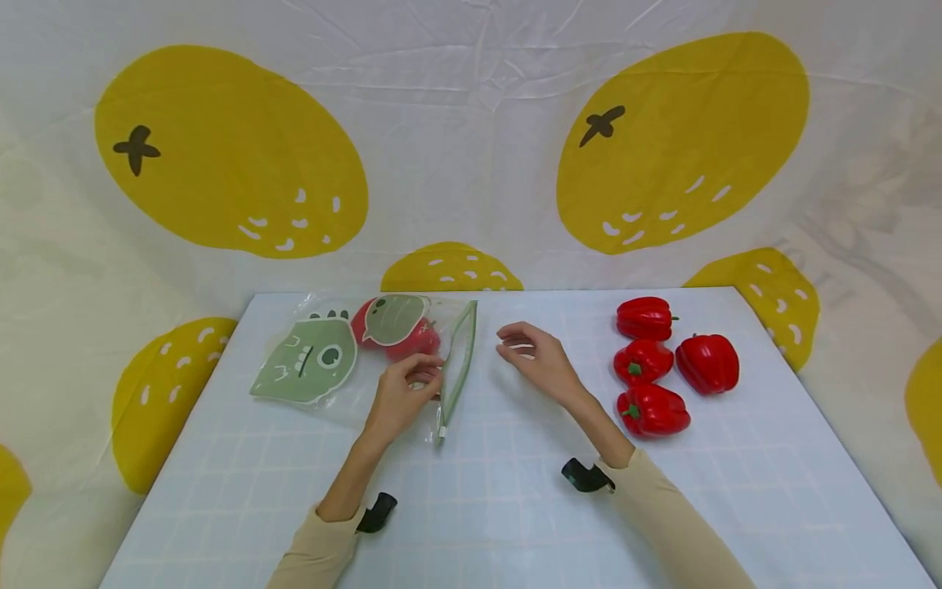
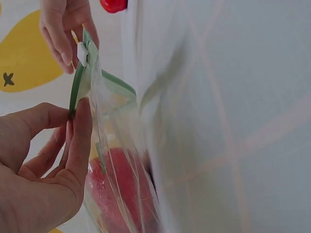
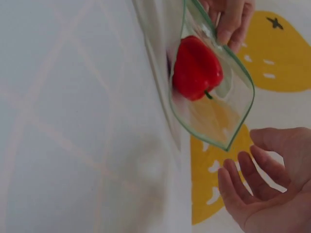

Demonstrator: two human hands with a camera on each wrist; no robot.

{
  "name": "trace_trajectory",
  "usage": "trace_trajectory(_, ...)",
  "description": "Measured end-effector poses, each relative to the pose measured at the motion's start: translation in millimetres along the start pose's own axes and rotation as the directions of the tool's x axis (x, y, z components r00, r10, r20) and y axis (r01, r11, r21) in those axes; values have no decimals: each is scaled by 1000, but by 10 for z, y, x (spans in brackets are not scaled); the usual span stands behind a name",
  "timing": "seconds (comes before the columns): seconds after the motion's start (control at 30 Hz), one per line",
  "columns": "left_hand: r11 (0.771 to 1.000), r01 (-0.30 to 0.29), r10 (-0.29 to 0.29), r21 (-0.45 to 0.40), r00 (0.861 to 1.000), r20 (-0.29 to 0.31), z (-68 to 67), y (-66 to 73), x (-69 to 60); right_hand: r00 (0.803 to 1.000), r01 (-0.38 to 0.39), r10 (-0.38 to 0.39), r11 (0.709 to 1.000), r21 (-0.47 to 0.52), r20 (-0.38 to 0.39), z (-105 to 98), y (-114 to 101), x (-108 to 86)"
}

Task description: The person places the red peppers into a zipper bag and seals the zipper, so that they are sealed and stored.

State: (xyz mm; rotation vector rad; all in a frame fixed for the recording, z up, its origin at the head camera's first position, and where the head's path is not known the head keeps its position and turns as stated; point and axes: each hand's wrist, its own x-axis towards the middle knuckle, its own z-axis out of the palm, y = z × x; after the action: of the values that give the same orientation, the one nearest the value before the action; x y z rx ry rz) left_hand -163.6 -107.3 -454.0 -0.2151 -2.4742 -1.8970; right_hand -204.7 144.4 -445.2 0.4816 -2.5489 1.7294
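A pale blue worktop (image 1: 515, 515), faintly crossed with lighter grid lines, stands against a whitish cloth backdrop (image 1: 464, 155) printed with big yellow fruit shapes (image 1: 228, 155) that carry dark crosses and small white dashes. On the far left part of the worktop lies a clear plastic bag (image 1: 305, 360), its wall decorated with sage-green cartoon creatures (one has a round eye and bared teeth). Green strips edge its mouth, which gapes toward the right, and a white slider (image 1: 443, 432) sits at the near end. Inside, glossy red and partly veiled by the print, is a bell pepper (image 3: 197, 68) with a short green stem pointing toward the mouth; more red shows deeper in, though I cannot tell exactly how many peppers the bag holds. The left hand (image 1: 403, 393) pinches the near edge of the mouth between thumb and fingers. The right hand (image 1: 540, 360) is near the mouth but apart from it, holding nothing, its fingers loosely bent and away from the thumb. Four loose peppers (image 1: 653, 411), shiny, red and lobed, with some green stems showing, cluster on the right of the worktop.
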Motion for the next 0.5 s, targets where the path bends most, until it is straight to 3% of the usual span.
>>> trace_trajectory(0.27, 999, 28, -28, 20, 1000, 1, -1, 147, -32, 999, -32, 30, 997, -71, -37, -177, -38, -101)
trace_trajectory(0.4, 1000, 9, -8, 13, 1000, -9, 13, 15, 7, 997, -53, 46, 991, -123, -59, -270, -43, -165)
trace_trajectory(0.5, 1000, -4, 4, 9, 1000, -11, 8, 2, 12, 996, -60, 48, 986, -158, -81, -326, -53, -201)
